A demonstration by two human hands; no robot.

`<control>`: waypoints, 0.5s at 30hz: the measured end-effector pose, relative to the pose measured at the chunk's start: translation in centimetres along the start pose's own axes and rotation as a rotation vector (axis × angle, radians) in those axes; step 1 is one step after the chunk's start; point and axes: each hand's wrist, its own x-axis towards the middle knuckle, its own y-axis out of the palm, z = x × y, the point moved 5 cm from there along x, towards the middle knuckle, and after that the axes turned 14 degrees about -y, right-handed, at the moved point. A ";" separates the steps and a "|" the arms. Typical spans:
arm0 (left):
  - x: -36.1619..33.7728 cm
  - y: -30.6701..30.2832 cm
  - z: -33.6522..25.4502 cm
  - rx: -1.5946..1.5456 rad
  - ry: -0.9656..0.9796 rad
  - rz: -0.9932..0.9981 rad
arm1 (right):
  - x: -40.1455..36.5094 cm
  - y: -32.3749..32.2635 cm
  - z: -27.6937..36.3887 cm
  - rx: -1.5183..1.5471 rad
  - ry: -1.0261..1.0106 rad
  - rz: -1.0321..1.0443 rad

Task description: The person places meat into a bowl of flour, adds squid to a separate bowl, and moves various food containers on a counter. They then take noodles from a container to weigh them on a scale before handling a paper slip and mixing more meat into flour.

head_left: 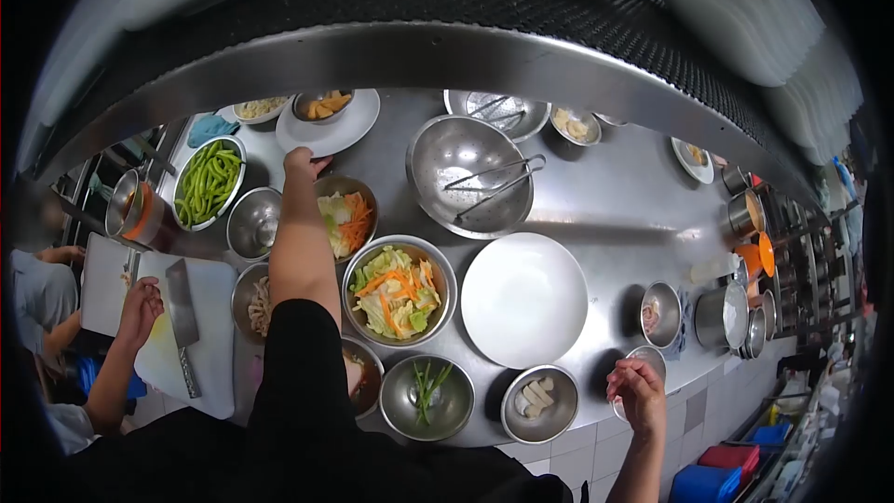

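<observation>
My left hand reaches forward with its fingers closed on the near rim of a white plate. That plate carries a small metal bowl of orange-yellow pieces. At the lower right is my right hand, fingers curled loosely with nothing visible in them, beside a small metal bowl. A large white plate lies between my arms. Left of it stands a metal bowl of cut cabbage and carrot strips. Another bowl with shredded carrot and cabbage is partly behind my left forearm.
A co-worker's hand is near a cleaver on a white cutting board. Green beans fill a bowl. Tongs rest in a large metal bowl. Overhead runs a metal shelf. Pots stand right.
</observation>
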 end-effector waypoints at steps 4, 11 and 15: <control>-3.2 -0.1 -1.0 -0.021 0.026 0.046 | 0.1 0.5 -0.5 0.013 -0.012 -0.001; -12.9 -0.2 -0.5 0.128 0.180 0.323 | 0.9 3.1 -0.2 -0.013 -0.058 0.179; -19.9 2.1 1.7 0.282 0.155 0.281 | 1.9 5.9 1.9 -0.018 -0.140 0.393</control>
